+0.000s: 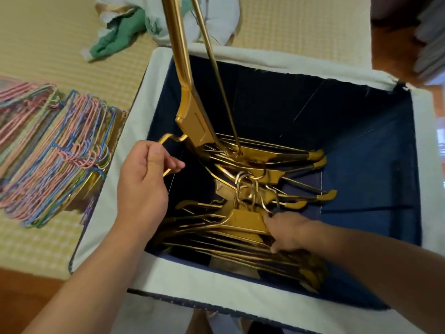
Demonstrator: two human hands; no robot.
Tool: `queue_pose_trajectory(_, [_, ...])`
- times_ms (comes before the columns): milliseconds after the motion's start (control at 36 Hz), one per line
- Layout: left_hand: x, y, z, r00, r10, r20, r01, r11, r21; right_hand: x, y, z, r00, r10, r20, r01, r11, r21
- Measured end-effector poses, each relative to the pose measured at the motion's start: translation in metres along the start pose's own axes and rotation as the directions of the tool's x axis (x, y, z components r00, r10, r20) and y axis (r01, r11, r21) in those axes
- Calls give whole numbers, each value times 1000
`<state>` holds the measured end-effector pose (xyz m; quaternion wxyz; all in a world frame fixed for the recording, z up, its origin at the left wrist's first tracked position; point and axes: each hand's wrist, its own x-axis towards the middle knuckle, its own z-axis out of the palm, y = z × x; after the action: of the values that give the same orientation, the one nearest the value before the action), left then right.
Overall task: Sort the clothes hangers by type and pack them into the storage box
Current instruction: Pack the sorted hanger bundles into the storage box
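Nearest, two bare forearms reaching down into the box [168, 280], a fabric bin with pale rim and dark blue lining, set on a yellow checked mat [48, 44]. Right hand [287, 231] low in the near half of the box, fingers curled round the gold body of the top hanger in the near stack [216, 239]; fingertips partly hidden, so the grip seems a clamp rather than a mere touch. Left hand [142, 182] over the box's left side, thumb and fingers pinching the hook of a raised hanger [186, 97] that stands steeply tilted, its upper end out past the top edge. Farther in, a second gold stack [277, 165] lying across the bottom, hooks bunched at the middle between the two stacks. Left of the box, on the mat, a fanned pile of thin wire hangers [55, 153] in pink, blue and green. Far off, crumpled green and white clothes [125, 32].
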<state>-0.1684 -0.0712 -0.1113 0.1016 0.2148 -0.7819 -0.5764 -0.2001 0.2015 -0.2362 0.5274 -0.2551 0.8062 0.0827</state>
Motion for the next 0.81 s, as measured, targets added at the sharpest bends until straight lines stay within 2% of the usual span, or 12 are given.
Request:
queue_pose_trajectory(111, [3,-2,0,1000,-18,-8,18,1000,-14,-7,5,16,998,-26,63,33,994,-104])
queue_pose_trajectory(167, [2,-2,2,1000,-26,-8,26,1000,-11,-5,3,26,999,1,52,8,984,-177])
queue_pose_trajectory(306, [-1,-4,5,1000,-27,10,26,998,62,1,-5,25,999,47,12,-44,980,-193])
queue_pose_trajectory(361, [-3,-4,5,1000,-22,21,20,996,88,0,-5,19,992,62,108,-45,987,-155])
queue_pose_trajectory(444, [-3,-4,4,999,-16,29,13,994,105,-3,-5,-5,940,121,318,-103,992,-72])
queue_pose_trajectory(500, [-2,-4,4,999,-19,25,17,995,103,-1,2,-25,960,153,236,-149,988,-34])
queue_pose_trajectory(556, [-2,-4,5,1000,-21,14,19,995,102,4,14,-39,978,206,-29,-205,979,16])
queue_pose_trajectory(611, [-3,-5,5,1000,-22,6,21,995,99,12,30,-41,922,277,-272,-266,961,76])
queue_pose_trajectory(639, [-4,-5,5,1000,-23,3,22,995,97,18,38,-38,897,303,-321,-293,953,79])
queue_pose_trajectory(694, [-4,-6,5,1000,-22,-5,22,994,104,29,47,-27,897,330,-293,-338,941,27])
queue_pose_trajectory(750, [-4,-7,5,1000,-13,-15,15,994,112,37,50,-17,901,328,-283,-349,937,-27])
queue_pose_trajectory(806, [-3,-8,6,1000,-9,-22,11,993,116,43,52,-9,891,294,-346,-340,937,-80])
